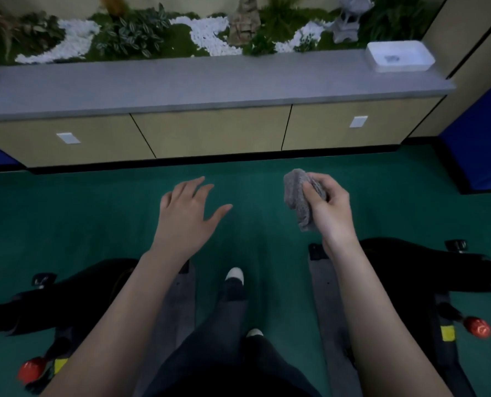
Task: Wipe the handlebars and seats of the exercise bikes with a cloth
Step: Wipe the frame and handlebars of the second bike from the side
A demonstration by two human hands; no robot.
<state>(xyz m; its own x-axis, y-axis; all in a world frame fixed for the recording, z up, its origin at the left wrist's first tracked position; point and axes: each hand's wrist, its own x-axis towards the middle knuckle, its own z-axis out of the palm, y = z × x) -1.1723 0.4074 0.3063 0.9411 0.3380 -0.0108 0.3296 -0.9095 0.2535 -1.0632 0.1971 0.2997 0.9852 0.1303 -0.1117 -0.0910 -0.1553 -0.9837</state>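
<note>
My right hand [328, 213] is shut on a crumpled grey cloth [298, 196], held in the air above the green floor. My left hand [185, 216] is open, fingers spread, holding nothing. I stand between two black exercise bikes. The left bike [61, 293] lies at the lower left with a black saddle and a red knob [32, 369]. The right bike [416, 267] sits at the lower right, also with a black saddle and a red knob [479, 328]. Neither hand touches a bike. Handlebars are out of view.
A low cabinet with a grey top [209, 81] runs along the far side, planted with greenery and white pebbles behind. A white tray [400, 56] rests on its right end. Blue mats [479, 138] lean at the right. My feet [234, 277] are on the green floor.
</note>
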